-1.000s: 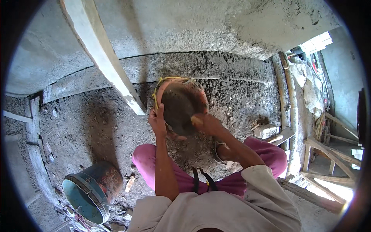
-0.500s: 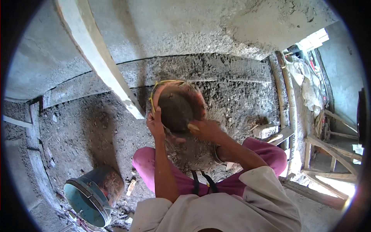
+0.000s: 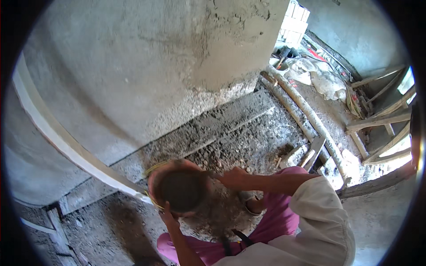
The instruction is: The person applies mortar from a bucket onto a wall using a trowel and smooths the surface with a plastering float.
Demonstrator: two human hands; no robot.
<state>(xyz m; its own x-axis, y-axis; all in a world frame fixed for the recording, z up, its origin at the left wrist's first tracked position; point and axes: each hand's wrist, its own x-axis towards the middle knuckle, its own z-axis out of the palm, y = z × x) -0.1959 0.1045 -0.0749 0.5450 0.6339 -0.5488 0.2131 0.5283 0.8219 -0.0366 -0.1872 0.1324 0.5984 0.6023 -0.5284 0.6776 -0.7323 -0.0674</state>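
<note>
A worn reddish tub (image 3: 158, 175) with dark wet mix (image 3: 178, 190) inside stands on the rough ground between my bent, pink-trousered legs. Yellow cord runs along its left rim. My left hand (image 3: 167, 215) grips the tub's near rim, fingers curled over it. My right hand (image 3: 233, 177) is closed on a tool handle beside the tub's right rim; the tool's working end is blurred over that edge.
A plastered wall (image 3: 155, 88) rises beyond the tub. A pale timber (image 3: 80, 148) slants down at the left. To the right lie long poles (image 3: 310, 115), short boards and blocks, white sacks (image 3: 321, 80) and a wooden frame (image 3: 377, 124).
My view has swung up and to the right, putting the tub lower left in the picture. My right hand has risen from inside the tub to its right rim; my left hand stays gripping it.
</note>
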